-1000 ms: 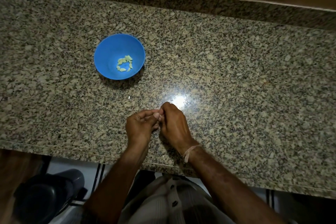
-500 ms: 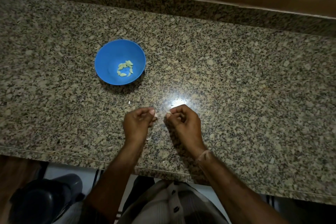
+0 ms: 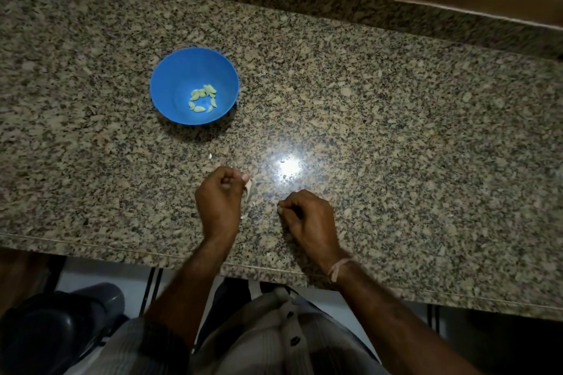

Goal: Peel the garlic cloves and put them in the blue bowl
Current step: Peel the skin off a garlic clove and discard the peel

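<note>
A blue bowl (image 3: pixel 170 85) stands on the granite counter, left of centre, with several pale peeled garlic cloves (image 3: pixel 203 98) on its bottom. My left hand (image 3: pixel 220 199) hovers below and right of the bowl, fingers curled, pinching a whitish garlic clove (image 3: pixel 248 185) at its fingertips. My right hand (image 3: pixel 307 216) lies a little to the right, fingers curled, with a small pale bit of skin pinched at its fingertips. The two hands are apart.
The granite counter (image 3: pixel 396 137) runs wide to the right, with a bright light glare near its middle. Small white peel scraps (image 3: pixel 210 156) lie between bowl and hands. The counter's front edge (image 3: pixel 91 242) is just below my wrists. A dark bin (image 3: pixel 58 329) stands on the floor at lower left.
My hands were joined on the clove; they have pulled apart, the left keeping the clove, the right drawing away to the right and down.
</note>
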`<state>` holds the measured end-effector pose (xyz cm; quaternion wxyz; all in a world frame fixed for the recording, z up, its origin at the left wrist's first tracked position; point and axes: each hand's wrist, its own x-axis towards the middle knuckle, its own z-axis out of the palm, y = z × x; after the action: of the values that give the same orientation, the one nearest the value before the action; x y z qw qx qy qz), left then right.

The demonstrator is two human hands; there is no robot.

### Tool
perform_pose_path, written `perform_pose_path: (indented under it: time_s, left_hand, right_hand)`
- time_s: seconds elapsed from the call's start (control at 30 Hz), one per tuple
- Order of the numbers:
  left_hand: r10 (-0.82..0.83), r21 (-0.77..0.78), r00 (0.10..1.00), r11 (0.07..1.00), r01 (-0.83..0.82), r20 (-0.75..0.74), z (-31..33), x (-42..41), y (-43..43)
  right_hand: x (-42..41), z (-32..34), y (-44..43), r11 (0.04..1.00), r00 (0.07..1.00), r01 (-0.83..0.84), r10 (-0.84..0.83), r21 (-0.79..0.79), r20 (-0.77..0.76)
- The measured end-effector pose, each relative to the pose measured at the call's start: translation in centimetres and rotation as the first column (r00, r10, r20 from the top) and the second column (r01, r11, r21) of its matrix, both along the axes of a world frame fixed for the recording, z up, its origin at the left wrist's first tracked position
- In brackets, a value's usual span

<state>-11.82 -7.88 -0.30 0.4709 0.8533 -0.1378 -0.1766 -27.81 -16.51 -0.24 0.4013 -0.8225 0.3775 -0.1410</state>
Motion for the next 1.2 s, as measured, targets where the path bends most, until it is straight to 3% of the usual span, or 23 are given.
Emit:
perform_pose_path:
  time_s: [0.17,0.37,0.73,0.93,1.0,1.1,1.2]
  left_hand:
    - [-0.037,0.008,0.997,0.999,0.037,0.064,0.6,-1.6,2.0]
    - [-0.406,0.287,0.9,0.891,0.351,0.16,-0.6,-4.1,5.4]
    - [-0.503,0.322,0.829,0.848,0.42,0.243,-0.4,-4.7,4.4]
    - [-0.423,0.298,0.893,0.881,0.367,0.153,0.3,-5.0,3.6]
    - [-0.374,0.25,0.925,0.903,0.348,0.062,0.3,-4.7,3.2]
    - [-0.275,0.082,0.944,0.953,0.293,-0.181,0.6,-4.5,3.1]
    - [-0.245,0.019,0.932,0.966,0.259,-0.268,0.7,-4.1,3.8]
  right_hand:
    - [-0.5,-0.3,0.1,1.0,1.0,-0.008,0.009,-0.012,0.019]
    - [-0.6,-0.4,0.6,0.99,0.993,-0.115,0.111,-0.083,-0.049]
    - [1.3,1.2,1.0,0.944,0.955,-0.205,0.135,-0.257,-0.265]
    - [1.9,1.2,1.2,0.983,0.944,-0.102,0.047,-0.152,-0.326]
    - [1.3,1.0,1.3,0.992,0.983,0.087,-0.069,0.095,-0.171]
    - [0.2,1.0,1.8,0.745,0.958,0.196,-0.283,0.638,0.036]
    - [0.0,1.2,2.7,0.602,0.925,0.201,-0.376,0.773,0.053]
